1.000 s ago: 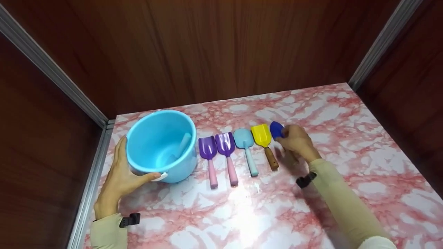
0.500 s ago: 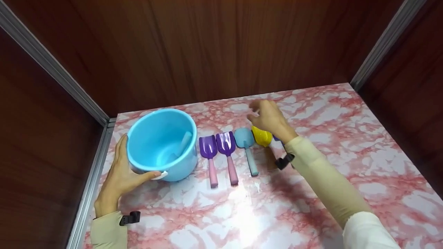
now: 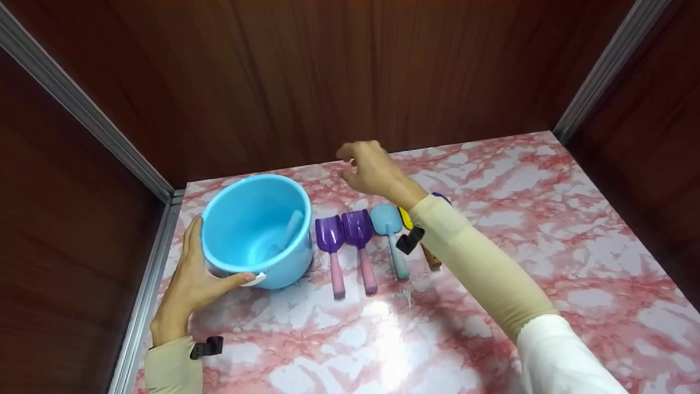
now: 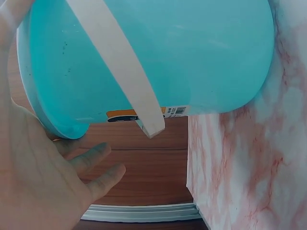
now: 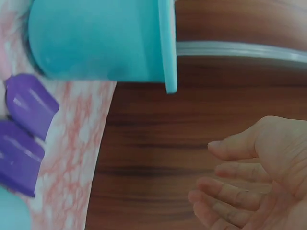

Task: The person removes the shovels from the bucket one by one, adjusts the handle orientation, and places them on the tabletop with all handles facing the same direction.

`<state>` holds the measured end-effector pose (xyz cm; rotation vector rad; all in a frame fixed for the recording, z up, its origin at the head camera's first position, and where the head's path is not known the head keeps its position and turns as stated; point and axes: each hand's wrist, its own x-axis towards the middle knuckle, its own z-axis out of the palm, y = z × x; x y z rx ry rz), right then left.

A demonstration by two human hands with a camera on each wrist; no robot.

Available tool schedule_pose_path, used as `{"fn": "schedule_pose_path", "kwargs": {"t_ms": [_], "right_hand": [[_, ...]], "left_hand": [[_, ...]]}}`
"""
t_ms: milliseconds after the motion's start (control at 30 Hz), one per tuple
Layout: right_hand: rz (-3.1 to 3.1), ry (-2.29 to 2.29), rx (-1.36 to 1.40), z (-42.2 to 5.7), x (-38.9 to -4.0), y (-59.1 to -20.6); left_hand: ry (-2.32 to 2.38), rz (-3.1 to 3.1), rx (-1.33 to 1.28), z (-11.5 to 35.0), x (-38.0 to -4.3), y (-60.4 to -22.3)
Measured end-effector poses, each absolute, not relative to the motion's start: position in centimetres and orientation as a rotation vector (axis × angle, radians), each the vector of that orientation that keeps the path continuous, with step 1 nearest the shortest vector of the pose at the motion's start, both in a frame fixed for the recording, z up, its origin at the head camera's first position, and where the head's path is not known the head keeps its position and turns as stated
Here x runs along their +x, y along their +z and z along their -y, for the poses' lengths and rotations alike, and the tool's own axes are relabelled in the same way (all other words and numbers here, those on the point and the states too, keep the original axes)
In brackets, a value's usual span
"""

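Note:
A light blue bucket (image 3: 292,265) stands at the left of the marbled table, with a pale blue handled tool (image 3: 291,230) leaning inside it. My left hand (image 3: 188,279) rests around its left side, thumb against the front rim by the white handle (image 4: 120,62) and fingers nearly straight. To the right lie two purple toy shovels (image 3: 330,235) with pink handles and a pale blue shovel (image 3: 386,220). My right hand (image 3: 374,169) hovers beyond the shovels, holding nothing, its fingers loosely bent. Its forearm partly hides a yellow shovel (image 3: 405,218) and a dark blue one (image 3: 442,197).
Dark wood panels (image 3: 328,82) rise behind the table and on both sides, with metal strips (image 3: 601,71) at the corners. The table (image 3: 306,350) extends in front of the shovels and to their right.
My right hand has let go of the dark blue shovel, lifted, and moved left over the yellow one toward the bucket. The left hand and bucket have stayed in place.

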<state>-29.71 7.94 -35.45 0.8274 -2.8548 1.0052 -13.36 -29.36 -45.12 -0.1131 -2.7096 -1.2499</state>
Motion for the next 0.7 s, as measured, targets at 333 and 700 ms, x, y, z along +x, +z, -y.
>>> {"fn": "schedule_pose_path", "kwargs": {"t_ms": [333, 700], "right_hand": [[2.827, 0.911, 1.003, -3.4, -29.0, -34.8], [2.912, 0.580, 1.351, 2.4, -27.0, -34.7]], "left_hand": [[-1.263, 2.709, -0.109, 29.4, -13.5, -45.2], [-1.240, 2.721, -0.127, 29.7, -13.4, -45.3]]}}
